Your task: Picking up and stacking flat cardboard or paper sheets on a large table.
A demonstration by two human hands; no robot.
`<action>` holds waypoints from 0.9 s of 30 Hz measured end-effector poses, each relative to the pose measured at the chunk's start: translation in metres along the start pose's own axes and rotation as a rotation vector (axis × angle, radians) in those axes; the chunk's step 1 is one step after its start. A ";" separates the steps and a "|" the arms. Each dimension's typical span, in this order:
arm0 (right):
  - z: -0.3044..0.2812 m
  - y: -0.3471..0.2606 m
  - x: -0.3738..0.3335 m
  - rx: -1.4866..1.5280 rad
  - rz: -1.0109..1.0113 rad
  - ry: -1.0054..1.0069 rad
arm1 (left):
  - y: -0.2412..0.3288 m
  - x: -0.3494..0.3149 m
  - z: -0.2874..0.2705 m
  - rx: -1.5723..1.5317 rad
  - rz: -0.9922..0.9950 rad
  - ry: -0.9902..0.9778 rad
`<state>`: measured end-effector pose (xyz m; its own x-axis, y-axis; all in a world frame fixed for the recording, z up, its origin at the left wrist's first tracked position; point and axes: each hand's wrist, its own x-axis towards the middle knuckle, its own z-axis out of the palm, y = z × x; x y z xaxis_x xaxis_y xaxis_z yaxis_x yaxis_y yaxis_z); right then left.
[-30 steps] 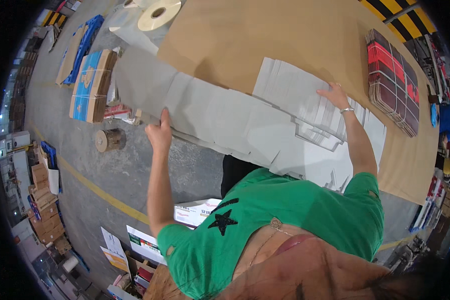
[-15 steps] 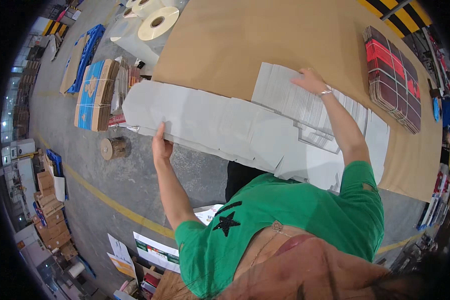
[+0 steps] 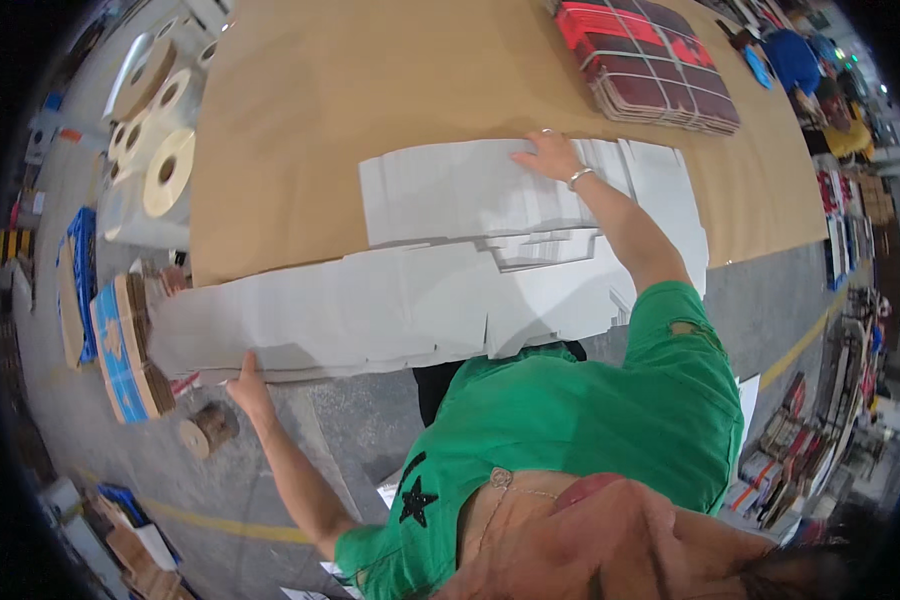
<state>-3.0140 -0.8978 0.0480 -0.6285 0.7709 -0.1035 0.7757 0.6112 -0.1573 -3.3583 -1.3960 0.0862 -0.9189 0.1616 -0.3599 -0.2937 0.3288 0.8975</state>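
A long overlapping spread of white card sheets runs along the near side of the brown-topped table, its left end reaching past the table edge. Behind it lies a second fanned row of white card sheets. My left hand grips the near edge of the front spread close to its left end, thumb on top and the other fingers mostly hidden underneath. On the far edge of the back row rests my right hand, palm down with fingers stretched out.
A strapped bundle of dark red and black cardboard sits on the brown tabletop beyond my right hand. Left of the table stand rolls of clear film, a blue-and-brown carton bundle and a wooden spool.
The whole view has turned, shifting the table and bundle leftward. My right hand now lies farther right along the back row of sheets. My left hand still holds the front edge.
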 end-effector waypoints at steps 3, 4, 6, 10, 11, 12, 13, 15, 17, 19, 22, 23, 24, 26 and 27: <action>-0.005 -0.003 -0.003 0.019 0.018 -0.022 | -0.008 -0.037 0.006 0.279 0.343 0.074; -0.004 -0.004 -0.005 0.030 0.036 -0.005 | -0.006 -0.038 0.004 0.282 0.533 0.111; 0.003 0.010 -0.014 0.025 0.032 0.060 | 0.004 -0.031 0.003 -0.006 0.180 0.057; 0.004 -0.007 -0.022 0.006 -0.095 0.163 | -0.040 0.027 -0.018 -0.209 -0.207 0.074; 0.006 -0.002 -0.021 -0.044 -0.067 0.191 | -0.020 0.016 -0.008 0.201 -0.058 0.147; 0.010 0.001 -0.024 -0.093 -0.032 0.217 | 0.005 -0.010 0.003 0.438 0.076 0.165; 0.013 0.004 -0.025 -0.090 -0.050 0.213 | 0.013 -0.032 0.009 0.458 0.201 0.161; 0.019 0.011 -0.025 -0.154 -0.061 0.297 | 0.012 -0.051 0.006 0.474 0.313 0.175; 0.015 0.009 -0.023 -0.139 -0.058 0.249 | 0.015 -0.042 -0.004 0.065 0.220 0.016; 0.011 0.002 -0.021 -0.131 -0.046 0.192 | -0.023 -0.018 -0.015 -0.419 0.006 -0.015; 0.007 0.000 -0.009 -0.171 -0.011 0.117 | -0.054 0.010 -0.016 -0.663 -0.258 -0.078; 0.011 0.007 -0.008 -0.155 -0.016 0.115 | -0.030 0.009 -0.014 -0.354 -0.199 -0.129; 0.016 0.011 -0.008 -0.137 -0.021 0.110 | -0.010 0.004 -0.014 -0.045 -0.139 -0.178; 0.008 0.009 -0.013 -0.138 -0.003 0.054 | 0.017 -0.028 -0.001 0.320 0.072 -0.143; 0.002 0.006 -0.011 -0.123 0.013 0.018 | 0.023 -0.039 0.004 0.686 0.309 -0.101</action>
<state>-3.0023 -0.9026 0.0458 -0.6182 0.7812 -0.0870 0.7856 0.6178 -0.0347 -3.3286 -1.3911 0.1199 -0.8943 0.4144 -0.1688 0.2335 0.7540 0.6139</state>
